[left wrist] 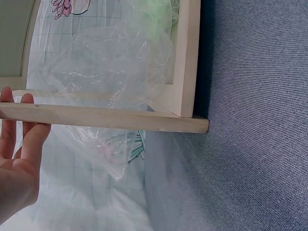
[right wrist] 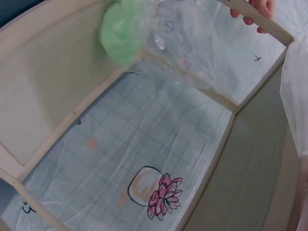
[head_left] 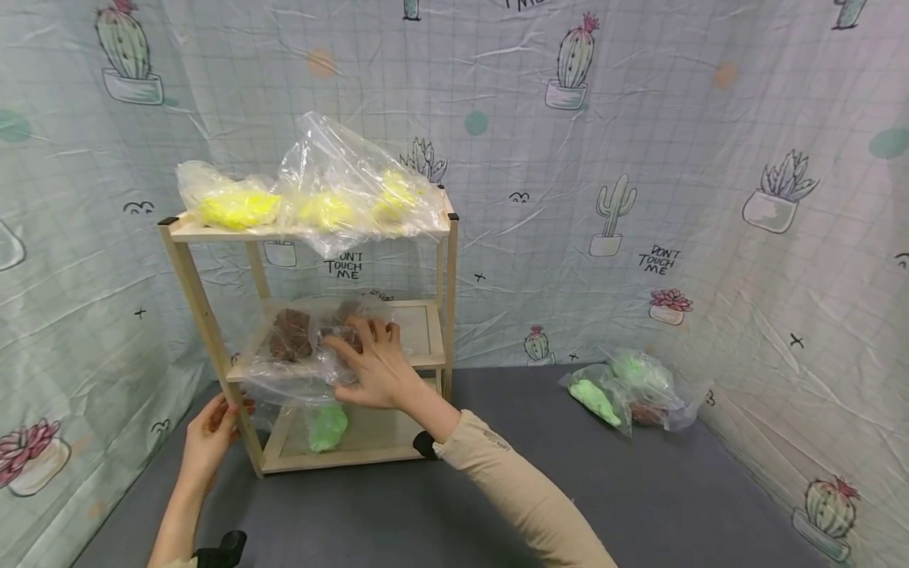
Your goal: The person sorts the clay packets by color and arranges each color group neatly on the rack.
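Observation:
A small wooden shelf rack (head_left: 348, 457) stands on the dark grey table. Two clear plastic bags of brown lumps, a left bag (head_left: 289, 338) and a right bag (head_left: 348, 312), lie side by side on its middle shelf. My right hand (head_left: 383, 371) reaches over the right bag, fingers spread and slightly bent against the plastic. At the front left post (left wrist: 110, 118), my left hand (head_left: 206, 442) grips the wood, its fingertips showing past the post in the left wrist view. A clear bag with a green lump (right wrist: 120, 38) is on the bottom shelf, its loose plastic sticking out at the left side.
Bags of yellow lumps (head_left: 237, 211) fill the top shelf, loose plastic hanging over the front edge. To the right on the table (head_left: 497, 473) lies a pile of bags with green (head_left: 595, 402) and brown lumps (head_left: 646, 414). A cactus-print curtain (head_left: 511, 260) surrounds the table.

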`<state>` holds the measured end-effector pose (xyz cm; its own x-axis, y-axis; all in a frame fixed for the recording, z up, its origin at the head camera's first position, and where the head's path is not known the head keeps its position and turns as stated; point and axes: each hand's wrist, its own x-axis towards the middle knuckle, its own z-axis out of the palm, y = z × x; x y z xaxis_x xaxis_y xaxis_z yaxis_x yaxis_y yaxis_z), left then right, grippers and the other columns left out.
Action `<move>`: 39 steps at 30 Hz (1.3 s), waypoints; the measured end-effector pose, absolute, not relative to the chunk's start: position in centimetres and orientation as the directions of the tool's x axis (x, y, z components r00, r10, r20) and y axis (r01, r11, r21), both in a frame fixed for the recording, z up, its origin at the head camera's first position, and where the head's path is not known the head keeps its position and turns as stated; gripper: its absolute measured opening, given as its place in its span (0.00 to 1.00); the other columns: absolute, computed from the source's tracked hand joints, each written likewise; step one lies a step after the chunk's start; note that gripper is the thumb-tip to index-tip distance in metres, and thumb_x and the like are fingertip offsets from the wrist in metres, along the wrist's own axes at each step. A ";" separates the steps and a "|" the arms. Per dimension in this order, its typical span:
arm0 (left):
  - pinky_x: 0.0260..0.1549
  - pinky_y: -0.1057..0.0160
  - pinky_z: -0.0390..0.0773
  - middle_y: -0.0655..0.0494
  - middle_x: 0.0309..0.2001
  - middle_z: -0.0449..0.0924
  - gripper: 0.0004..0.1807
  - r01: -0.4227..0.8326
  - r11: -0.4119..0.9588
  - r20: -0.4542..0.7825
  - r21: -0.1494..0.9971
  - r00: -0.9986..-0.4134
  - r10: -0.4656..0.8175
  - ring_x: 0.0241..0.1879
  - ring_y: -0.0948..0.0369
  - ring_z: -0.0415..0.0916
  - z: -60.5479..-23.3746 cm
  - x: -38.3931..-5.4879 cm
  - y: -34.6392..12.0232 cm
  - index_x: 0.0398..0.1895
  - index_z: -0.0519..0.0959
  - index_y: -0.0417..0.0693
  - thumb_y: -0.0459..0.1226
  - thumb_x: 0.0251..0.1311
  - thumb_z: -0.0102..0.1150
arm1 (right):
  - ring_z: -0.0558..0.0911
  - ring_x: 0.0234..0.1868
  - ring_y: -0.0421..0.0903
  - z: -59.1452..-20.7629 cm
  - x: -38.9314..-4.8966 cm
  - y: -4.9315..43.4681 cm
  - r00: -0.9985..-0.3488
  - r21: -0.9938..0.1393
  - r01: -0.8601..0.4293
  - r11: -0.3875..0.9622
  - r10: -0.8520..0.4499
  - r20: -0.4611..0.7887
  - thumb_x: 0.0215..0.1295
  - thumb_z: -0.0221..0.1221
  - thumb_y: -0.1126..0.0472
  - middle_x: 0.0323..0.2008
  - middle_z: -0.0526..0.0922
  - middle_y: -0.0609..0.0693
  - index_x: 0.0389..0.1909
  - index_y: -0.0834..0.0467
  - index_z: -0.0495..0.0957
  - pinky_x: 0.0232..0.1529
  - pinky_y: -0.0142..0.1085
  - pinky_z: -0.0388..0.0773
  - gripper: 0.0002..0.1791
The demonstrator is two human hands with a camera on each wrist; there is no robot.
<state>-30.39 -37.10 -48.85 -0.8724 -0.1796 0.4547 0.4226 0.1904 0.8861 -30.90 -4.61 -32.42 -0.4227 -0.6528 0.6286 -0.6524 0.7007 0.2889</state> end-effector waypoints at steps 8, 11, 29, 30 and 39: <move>0.29 0.76 0.75 0.67 0.42 0.78 0.21 0.435 0.163 0.461 0.886 -0.865 -0.197 0.41 0.76 0.75 -51.1 -32.1 -38.6 0.60 0.65 0.47 0.39 0.63 0.45 | 0.64 0.55 0.47 -32.6 -30.3 -2.9 -0.439 0.235 -0.720 0.653 -0.690 0.575 0.63 0.42 0.39 0.62 0.57 0.47 0.64 0.49 0.48 0.49 0.44 0.58 0.32; 0.28 0.76 0.75 0.67 0.41 0.79 0.19 0.478 0.108 0.489 0.872 -0.860 -0.148 0.40 0.76 0.76 -48.8 -30.4 -37.1 0.59 0.67 0.47 0.36 0.64 0.44 | 0.65 0.56 0.46 -32.8 -30.4 -2.4 -0.412 0.253 -0.727 0.638 -0.701 0.583 0.67 0.40 0.44 0.64 0.57 0.47 0.64 0.50 0.49 0.50 0.44 0.59 0.28; 0.28 0.77 0.75 0.74 0.39 0.78 0.19 0.443 0.157 0.465 0.883 -0.871 -0.158 0.39 0.77 0.76 -47.9 -29.8 -36.5 0.59 0.67 0.49 0.38 0.64 0.44 | 0.61 0.62 0.48 -32.8 -30.9 -1.1 -0.422 0.272 -0.704 0.656 -0.694 0.583 0.69 0.39 0.48 0.64 0.57 0.47 0.66 0.45 0.50 0.52 0.48 0.62 0.26; 0.28 0.77 0.75 0.74 0.39 0.78 0.19 0.456 0.158 0.478 0.876 -0.867 -0.145 0.39 0.77 0.76 -48.0 -29.9 -36.6 0.59 0.67 0.50 0.38 0.64 0.44 | 0.60 0.62 0.49 -32.8 -30.9 -0.9 -0.421 0.277 -0.703 0.655 -0.697 0.580 0.68 0.40 0.48 0.65 0.57 0.48 0.67 0.46 0.50 0.52 0.48 0.62 0.27; 0.29 0.78 0.74 0.70 0.39 0.79 0.19 0.454 0.139 0.473 0.880 -0.864 -0.174 0.39 0.76 0.76 -47.3 -29.2 -35.9 0.58 0.67 0.46 0.37 0.64 0.44 | 0.56 0.66 0.49 -33.0 -29.9 1.2 -0.364 0.311 -0.721 0.619 -0.720 0.591 0.67 0.43 0.48 0.68 0.51 0.47 0.68 0.49 0.47 0.54 0.49 0.61 0.31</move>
